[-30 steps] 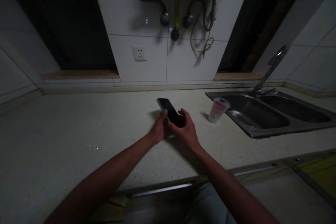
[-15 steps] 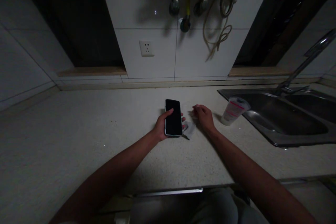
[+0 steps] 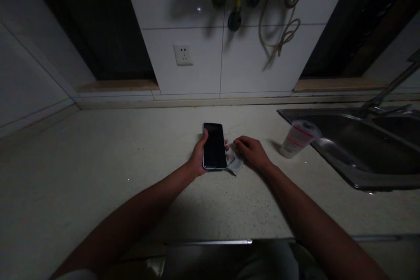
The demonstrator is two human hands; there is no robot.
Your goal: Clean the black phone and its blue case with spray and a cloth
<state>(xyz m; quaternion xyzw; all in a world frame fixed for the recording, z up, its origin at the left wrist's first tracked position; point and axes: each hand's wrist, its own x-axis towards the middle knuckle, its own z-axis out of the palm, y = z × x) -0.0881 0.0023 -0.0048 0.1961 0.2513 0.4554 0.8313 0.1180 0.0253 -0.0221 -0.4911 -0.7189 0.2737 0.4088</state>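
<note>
My left hand (image 3: pixel 197 155) is wrapped round a smartphone (image 3: pixel 214 146), its dark screen facing up. The thumb lies along the phone's left edge and the other fingertips show at the right edge. To the right of the phone, my right hand (image 3: pixel 252 151) rests low over the counter with its fingers curled together. Whether anything is between those fingers is hidden. Between the two hands lies a small greyish-white crumpled sheet or wrapper (image 3: pixel 236 164), partly behind the phone.
A clear plastic cup (image 3: pixel 298 139) with pink markings stands right of my right hand, beside the steel sink (image 3: pixel 349 182) and its faucet (image 3: pixel 393 81). On the tiled wall behind are a socket (image 3: pixel 183 55), pipe valves (image 3: pixel 234 20) and a looped cord (image 3: pixel 281 41). The pale counter (image 3: pixel 108 153) extends left.
The left thumb has moved from over the screen to the phone's left edge. My right hand has shifted slightly down and left, nearer the greyish-white sheet. The view has tilted slightly downward.
</note>
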